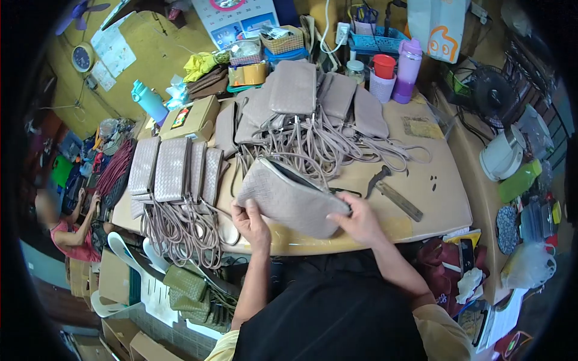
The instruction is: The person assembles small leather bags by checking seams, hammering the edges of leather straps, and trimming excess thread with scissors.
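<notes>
A greyish-mauve woven pouch (pixel 286 201) with its top zip open is held up over the front of the table. My left hand (pixel 251 225) grips its left lower edge, thumb on the front face. At the opposite end, my right hand (pixel 359 219) pinches the right corner near the zip's end. Dark lining shows through the opening. Behind the pouch lies a heap of similar pouches (pixel 292 87) with long tangled straps (pixel 325 138). More woven pouches (pixel 173 170) stand in a row to the left, their straps hanging over the table edge.
A hammer (pixel 394 194) lies right of the pouch. Bottles (pixel 407 71), a red cup (pixel 383 65) and baskets (pixel 283 41) line the back. A cardboard box (pixel 192 119) sits back left. Green woven pieces (pixel 195 295) rest on a white chair below. Another person (pixel 72 231) sits far left.
</notes>
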Motion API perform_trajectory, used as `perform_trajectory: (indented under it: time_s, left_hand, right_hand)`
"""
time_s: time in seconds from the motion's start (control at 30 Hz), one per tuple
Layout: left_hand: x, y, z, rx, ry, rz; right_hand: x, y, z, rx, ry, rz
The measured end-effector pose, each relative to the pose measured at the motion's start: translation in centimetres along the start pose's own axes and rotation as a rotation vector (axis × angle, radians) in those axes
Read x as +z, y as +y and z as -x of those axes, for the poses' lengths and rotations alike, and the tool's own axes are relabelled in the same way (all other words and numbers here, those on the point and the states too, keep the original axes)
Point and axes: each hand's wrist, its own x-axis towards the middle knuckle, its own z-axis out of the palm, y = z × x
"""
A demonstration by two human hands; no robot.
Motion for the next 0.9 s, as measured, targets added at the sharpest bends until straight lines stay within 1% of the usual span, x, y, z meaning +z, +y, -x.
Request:
perform_trajectory:
  time_s: [0.07, 0.1, 0.13, 0.17, 0.2, 0.23, 0.27, 0.3, 0.33, 0.37, 0.4, 0.47, 0.5, 0.53, 0.6, 0.63, 0.7, 0.73, 0.8, 0.83, 0.87, 0.9]
  left_hand:
    - [-1.4, 1.5, -1.3, -0.179, -0.477, -0.079]
    - [-1.2, 1.9, -2.2, -0.257, -0.572, 0.032]
    - [-2.5, 2.6, -2.7, -0.259, -0.615, -0.21]
    - [-2.4, 2.6, -2.6, -0.282, -0.706, -0.181]
    - [-0.5, 4.4, -2.8, -0.301, -0.796, -0.149]
    - [-0.8, 4.2, -2.7, -0.312, -0.839, -0.169]
    - [-1.6, 3.3, -2.0, -0.307, -0.841, -0.161]
    - [-2.5, 1.9, -1.3, -0.335, -0.735, -0.046]
    - [-2.2, 1.8, -1.1, -0.364, -0.629, 0.066]
    - [-1.1, 1.5, 0.2, -0.315, -0.385, 0.102]
    - [-1.3, 1.5, 0.2, -0.313, -0.386, 0.105]
    - [-2.0, 1.4, 0.2, -0.227, -0.456, 0.097]
    - [-1.1, 2.2, 0.6, -0.192, -0.437, 0.162]
    - [-0.3, 2.5, 0.8, -0.194, -0.437, 0.164]
    - [0.7, 2.9, 1.0, -0.086, -0.27, 0.073]
    - [0.7, 2.8, 1.2, -0.084, -0.268, 0.073]
    - [0.3, 2.7, 1.5, 0.037, -0.21, 0.028]
    - [-0.3, 3.0, 1.2, 0.037, -0.214, 0.025]
    - [-1.7, 4.3, 0.6, 0.189, -0.376, -0.2]
    - [-1.3, 5.7, 0.5, 0.37, -0.394, -0.311]
    - [-0.6, 7.4, 0.0, 0.566, -0.492, -0.41]
    - [-0.3, 8.4, 0.3, 0.622, -0.546, -0.441]
  right_hand:
    - [-1.8, -2.9, -0.3, -0.164, 0.071, 0.321]
    - [-1.7, -4.9, -0.2, -0.202, 0.115, 0.36]
    - [-2.1, -5.3, -0.3, -0.199, 0.129, 0.364]
    - [-2.4, -5.7, -0.3, -0.259, 0.13, 0.297]
    - [-2.6, -6.0, -0.3, -0.323, 0.129, 0.231]
    - [-2.6, -6.3, -0.3, -0.317, 0.154, 0.223]
    - [-2.4, -6.6, -0.3, -0.322, 0.156, 0.23]
    - [-2.2, -6.8, -0.3, -0.344, 0.189, 0.198]
    - [-2.0, -6.9, -0.1, -0.364, 0.222, 0.164]
    - [-2.1, -6.5, 0.1, -0.35, 0.222, 0.166]
    - [-1.8, -6.5, 0.4, -0.353, 0.223, 0.168]
    - [-0.6, -6.8, 0.5, -0.413, 0.404, 0.232]
    - [-0.1, -7.0, 0.5, -0.503, 0.473, 0.322]
    - [-0.2, -6.9, 0.5, -0.503, 0.474, 0.324]
    - [-0.3, -6.5, 0.3, -0.698, 0.505, 0.492]
    - [-0.4, -6.5, 0.3, -0.7, 0.503, 0.491]
    - [-1.0, -6.6, 0.7, -0.557, 0.479, 0.596]
    - [-1.5, -6.6, 0.6, -0.555, 0.482, 0.592]
    - [-2.7, -6.5, 0.1, -0.263, 0.268, 0.408]
    - [-2.8, -5.1, -0.5, -0.326, 0.246, 0.36]
    - [-3.2, -4.2, -1.0, -0.323, 0.244, 0.357]
    - [-3.8, -3.4, -1.3, -0.367, 0.194, 0.462]
